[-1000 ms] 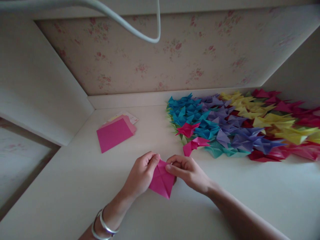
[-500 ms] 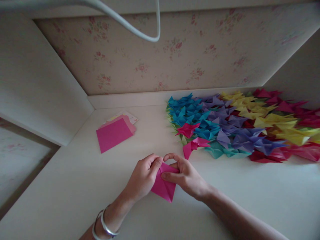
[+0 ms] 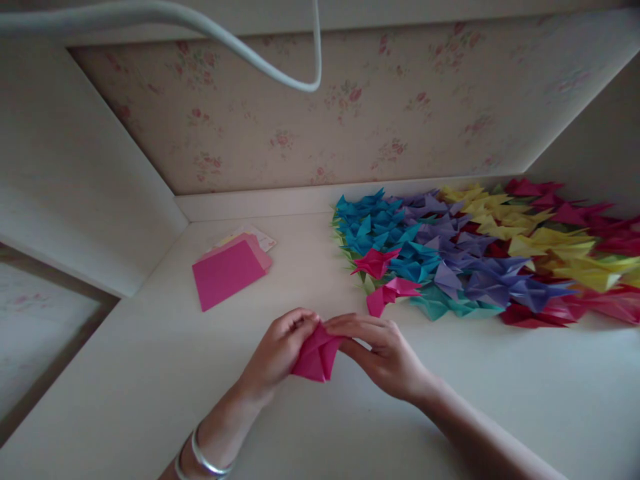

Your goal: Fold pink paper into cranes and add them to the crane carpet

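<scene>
Above the white desk (image 3: pixel 210 393) I hold a partly folded piece of pink origami paper (image 3: pixel 316 357) between both hands. My left hand (image 3: pixel 280 350) is closed on its left edge and top corner, thumb uppermost. On the opposite side, my right hand (image 3: pixel 383 350) pinches the upper right edge, its fingers reaching across the top and its thumb underneath. Creases and layered flaps show on the side of the paper facing me. Just beyond my right hand lies a folded pink origami bird (image 3: pixel 393 293), with another pink bird (image 3: pixel 376 262) behind it.
Rows of blue (image 3: pixel 373 220), purple (image 3: pixel 453 243) and yellow origami birds (image 3: pixel 555 247) cover the desk's right back. At the left back lies a stack of pink paper sheets (image 3: pixel 230 272). A white cable (image 3: pixel 250 57) hangs overhead before a floral wall panel (image 3: pixel 300 140).
My right thumb has left the paper's front face, and those fingers now grip its upper right edge. The paper is tilted and more bent, its lower tip higher than before.
</scene>
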A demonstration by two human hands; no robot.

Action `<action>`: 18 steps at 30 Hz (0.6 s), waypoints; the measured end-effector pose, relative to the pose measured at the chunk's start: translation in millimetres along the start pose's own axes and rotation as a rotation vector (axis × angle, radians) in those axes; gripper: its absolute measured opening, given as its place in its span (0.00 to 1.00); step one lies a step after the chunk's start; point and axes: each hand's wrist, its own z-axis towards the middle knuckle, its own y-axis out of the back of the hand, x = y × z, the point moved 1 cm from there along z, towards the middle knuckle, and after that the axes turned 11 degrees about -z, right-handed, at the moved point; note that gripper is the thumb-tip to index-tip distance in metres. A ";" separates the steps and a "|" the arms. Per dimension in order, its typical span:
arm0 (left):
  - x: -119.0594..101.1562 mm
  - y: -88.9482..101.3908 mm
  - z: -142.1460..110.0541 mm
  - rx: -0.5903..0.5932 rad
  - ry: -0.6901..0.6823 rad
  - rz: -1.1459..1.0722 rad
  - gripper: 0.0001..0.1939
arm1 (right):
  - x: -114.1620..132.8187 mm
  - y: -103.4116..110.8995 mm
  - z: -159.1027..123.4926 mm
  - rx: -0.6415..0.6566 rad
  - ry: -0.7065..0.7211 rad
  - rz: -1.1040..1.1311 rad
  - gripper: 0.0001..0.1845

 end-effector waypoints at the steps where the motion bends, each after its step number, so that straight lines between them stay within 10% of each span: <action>1: -1.6 0.2 -0.7 -0.003 -0.049 0.084 0.14 | -1.4 0.6 0.3 -0.032 -0.037 -0.041 0.10; 8: -12.4 1.2 -9.5 0.290 -0.084 0.023 0.26 | -6.3 7.8 -1.3 -0.075 -0.358 -0.044 0.10; 18: -12.1 -1.2 -12.0 0.316 -0.063 0.084 0.13 | 2.6 13.1 2.6 0.051 -0.452 0.275 0.13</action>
